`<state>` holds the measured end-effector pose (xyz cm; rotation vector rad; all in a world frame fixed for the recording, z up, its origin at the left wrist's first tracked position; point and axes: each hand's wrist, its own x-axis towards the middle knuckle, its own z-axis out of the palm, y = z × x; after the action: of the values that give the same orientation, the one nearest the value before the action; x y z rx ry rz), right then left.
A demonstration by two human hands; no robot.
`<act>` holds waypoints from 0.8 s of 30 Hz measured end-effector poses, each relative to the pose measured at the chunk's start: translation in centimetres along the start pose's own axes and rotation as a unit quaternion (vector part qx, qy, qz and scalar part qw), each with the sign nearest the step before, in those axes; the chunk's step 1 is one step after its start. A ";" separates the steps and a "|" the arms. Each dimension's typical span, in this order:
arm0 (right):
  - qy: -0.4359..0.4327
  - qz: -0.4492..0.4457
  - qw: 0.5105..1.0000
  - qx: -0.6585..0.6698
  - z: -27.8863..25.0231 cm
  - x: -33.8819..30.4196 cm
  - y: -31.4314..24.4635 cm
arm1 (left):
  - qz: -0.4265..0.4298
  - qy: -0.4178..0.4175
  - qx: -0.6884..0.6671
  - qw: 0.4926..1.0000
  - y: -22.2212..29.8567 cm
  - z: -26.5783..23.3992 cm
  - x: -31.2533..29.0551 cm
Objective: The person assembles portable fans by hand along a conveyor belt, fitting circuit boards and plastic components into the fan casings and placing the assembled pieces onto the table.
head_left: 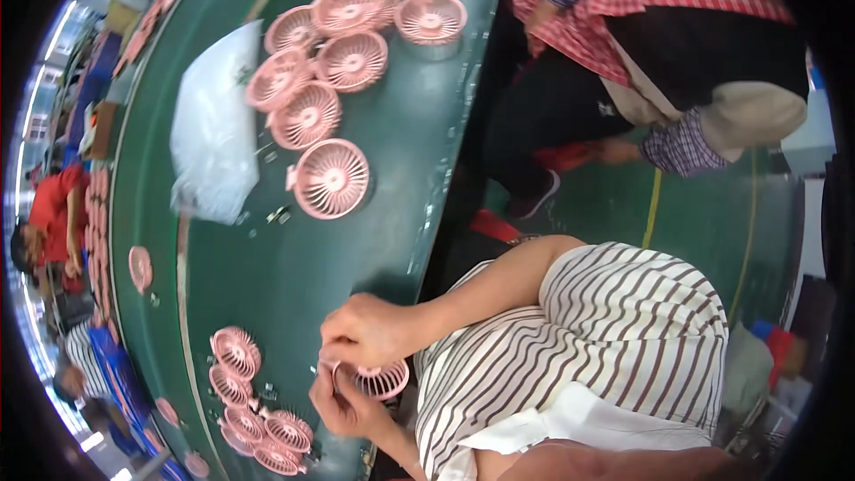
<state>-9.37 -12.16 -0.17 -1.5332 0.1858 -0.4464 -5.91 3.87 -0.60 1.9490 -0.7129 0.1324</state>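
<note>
Green table [374, 240]; pink fan [381, 381] between fingers [334, 365]

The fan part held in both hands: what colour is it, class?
Pink. The fan part sits between the left hand and right hand, in the head view.

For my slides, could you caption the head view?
Both hands hold a pink fan grille beside a green table.
</note>
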 end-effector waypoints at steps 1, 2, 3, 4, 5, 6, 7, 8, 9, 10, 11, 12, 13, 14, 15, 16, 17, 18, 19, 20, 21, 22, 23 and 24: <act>-0.002 0.024 1.000 0.009 -0.5 -0.3 -0.2 | 0.012 -0.028 0.034 0.999 0.5 -0.1 0.1; -0.011 0.030 0.999 -0.008 -1.2 -0.6 0.0 | 0.022 -0.049 0.053 0.997 0.9 0.0 0.1; -0.028 0.027 0.999 -0.025 -1.5 -0.7 0.2 | 0.033 -0.068 0.075 0.994 1.5 0.1 0.2; -0.048 0.023 0.998 -0.043 -1.8 -0.7 0.7 | 0.038 -0.079 0.097 0.991 2.0 0.4 0.4; -0.066 0.012 0.994 -0.081 -2.2 -0.6 0.9 | 0.049 -0.093 0.118 0.987 2.0 0.6 0.6; -0.058 0.017 0.995 -0.074 -2.3 -0.5 1.2 | 0.060 -0.106 0.140 0.983 2.2 0.7 0.8; -0.078 0.018 0.990 -0.114 -2.4 -0.3 1.4 | 0.059 -0.108 0.151 0.981 2.5 1.1 1.0; -0.099 0.019 0.983 -0.154 -2.7 -0.3 1.6 | 0.060 -0.118 0.155 0.979 2.9 1.5 1.4; -0.083 0.010 0.988 -0.132 -3.1 -0.3 1.7 | 0.076 -0.131 0.186 0.971 3.5 2.0 1.8; -0.080 0.014 0.989 -0.124 -3.4 -0.3 1.9 | 0.092 -0.143 0.218 0.961 3.9 2.4 2.1; -0.060 0.003 0.991 -0.123 -3.7 -0.2 2.1 | 0.096 -0.143 0.223 0.959 4.1 3.0 2.4; -0.040 -0.007 0.992 -0.121 -3.8 -0.2 2.0 | 0.094 -0.150 0.231 0.957 4.6 3.1 2.7; -0.039 -0.003 0.993 -0.112 -3.9 -0.3 1.9 | 0.092 -0.162 0.245 0.952 5.2 3.3 3.0; -0.036 -0.002 0.993 -0.108 -4.0 -0.3 1.8 | 0.090 -0.173 0.259 0.946 5.7 3.4 3.2; -0.035 -0.002 0.994 -0.108 -4.2 -0.2 1.8 | 0.088 -0.175 0.263 0.945 5.8 3.7 3.3; -0.036 -0.001 0.994 -0.104 -4.4 -0.2 1.9 | 0.092 -0.174 0.273 0.942 5.9 3.9 3.4; -0.038 0.004 0.994 -0.107 -4.5 0.0 2.0 | 0.096 -0.172 0.281 0.939 6.0 4.1 3.4; -0.039 0.009 0.993 -0.110 -4.4 0.2 2.0 | 0.094 -0.172 0.283 0.939 6.0 4.2 3.4; -0.040 0.009 0.993 -0.110 -4.3 0.2 2.1 | 0.085 -0.170 0.282 0.940 5.9 4.2 3.4; -0.021 0.000 0.993 -0.113 -4.2 0.3 2.2 | 0.075 -0.168 0.279 0.943 5.8 4.1 3.4; 0.001 -0.014 0.994 -0.113 -4.2 0.4 2.5 | 0.076 -0.166 0.281 0.942 5.7 4.3 3.6; 0.000 -0.016 0.994 -0.113 -4.0 0.6 2.8 | 0.085 -0.169 0.281 0.941 5.6 4.6 3.9; 0.030 -0.035 0.992 -0.114 -3.8 0.7 3.2 | 0.093 -0.171 0.281 0.940 5.4 4.8 4.1; 0.058 -0.055 0.990 -0.119 -3.6 0.8 3.4 | 0.097 -0.169 0.278 0.941 5.2 4.8 4.2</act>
<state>-9.50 -15.83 -3.55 -1.7578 0.2536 -0.6184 -6.25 -3.61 2.86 2.4689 -1.1953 0.1308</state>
